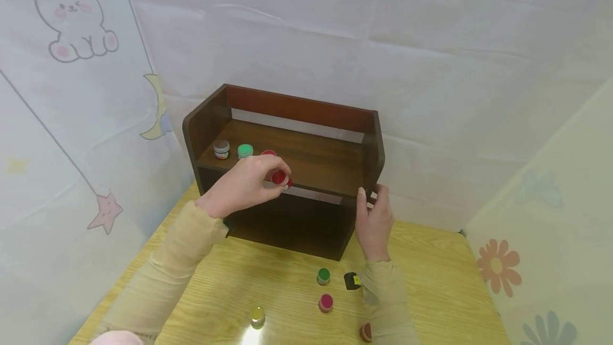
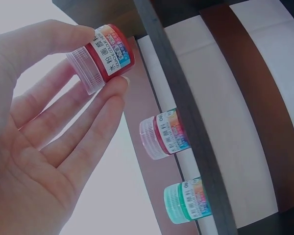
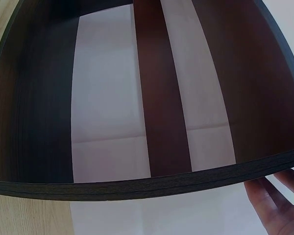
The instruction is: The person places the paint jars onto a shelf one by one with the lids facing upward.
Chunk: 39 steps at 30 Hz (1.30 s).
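My left hand point(image 1: 249, 182) pinches a small red paint jar point(image 2: 108, 56) between thumb and fingertips, tilted, in front of the shelf's upper board. A dark brown wooden shelf point(image 1: 316, 172) stands on the table. On its upper board sit a dark-topped jar point(image 1: 222, 149), a green jar point(image 1: 245, 150) and another red jar point(image 1: 268, 153), partly hidden by my left hand. In the left wrist view, that red jar point(image 2: 162, 134) and the green jar point(image 2: 187, 200) stand side by side. My right hand point(image 1: 375, 222) grips the shelf's right side panel, its fingers on the outer face.
On the wood-grain table point(image 1: 426, 265) before the shelf stand a dark green jar point(image 1: 323, 276), a magenta jar point(image 1: 325, 303) and a yellow jar point(image 1: 257, 317). A brown-red jar point(image 1: 366, 332) is partly behind my right sleeve. Printed cloth point(image 1: 431, 95) hangs behind.
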{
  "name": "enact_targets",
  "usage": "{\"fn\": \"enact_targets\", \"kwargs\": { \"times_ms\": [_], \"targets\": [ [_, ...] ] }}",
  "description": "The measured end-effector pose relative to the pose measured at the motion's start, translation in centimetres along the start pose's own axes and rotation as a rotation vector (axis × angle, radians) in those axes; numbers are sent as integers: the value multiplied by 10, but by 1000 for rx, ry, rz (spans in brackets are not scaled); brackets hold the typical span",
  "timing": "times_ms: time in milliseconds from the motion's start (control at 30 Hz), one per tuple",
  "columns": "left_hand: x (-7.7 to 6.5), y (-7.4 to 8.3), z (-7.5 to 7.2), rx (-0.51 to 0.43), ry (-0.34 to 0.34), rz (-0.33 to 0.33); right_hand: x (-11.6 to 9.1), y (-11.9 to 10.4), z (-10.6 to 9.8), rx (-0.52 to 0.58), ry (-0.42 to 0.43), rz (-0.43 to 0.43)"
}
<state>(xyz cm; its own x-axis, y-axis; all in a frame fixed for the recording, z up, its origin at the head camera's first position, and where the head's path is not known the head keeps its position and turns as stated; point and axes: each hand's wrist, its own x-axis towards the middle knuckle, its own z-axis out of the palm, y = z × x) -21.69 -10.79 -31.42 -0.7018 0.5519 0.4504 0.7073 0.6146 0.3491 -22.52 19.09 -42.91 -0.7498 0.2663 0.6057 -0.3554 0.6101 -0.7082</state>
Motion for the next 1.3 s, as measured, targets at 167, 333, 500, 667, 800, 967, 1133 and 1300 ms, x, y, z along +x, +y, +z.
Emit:
{"fn": "enact_targets", "kwargs": {
  "times_ms": [167, 333, 500, 667, 800, 967, 1133, 1300],
  "targets": [
    [5, -1, -2, 2, 3, 21, 0, 0, 0, 3, 1, 2],
    [8, -3, -3, -2, 22, 24, 0, -1, 0, 1, 3, 3],
    [11, -4, -1, -16, 39, 15, 0, -1, -1, 5, 0, 4],
    [15, -5, -1, -16, 50, 25, -1, -2, -1, 0, 0, 4],
    [17, -7, -2, -27, 62, 24, -1, -2, -1, -1, -2, 6],
    [21, -7, -2, -41, 74, 19, -1, -2, -2, -2, -2, 1],
    [25, -7, -1, -12, 69, 12, -1, -1, -1, -9, 4, -6],
    [28, -10, 2, 3, 61, -3, -1, -2, -1, -10, 6, -11]
  ]
}}
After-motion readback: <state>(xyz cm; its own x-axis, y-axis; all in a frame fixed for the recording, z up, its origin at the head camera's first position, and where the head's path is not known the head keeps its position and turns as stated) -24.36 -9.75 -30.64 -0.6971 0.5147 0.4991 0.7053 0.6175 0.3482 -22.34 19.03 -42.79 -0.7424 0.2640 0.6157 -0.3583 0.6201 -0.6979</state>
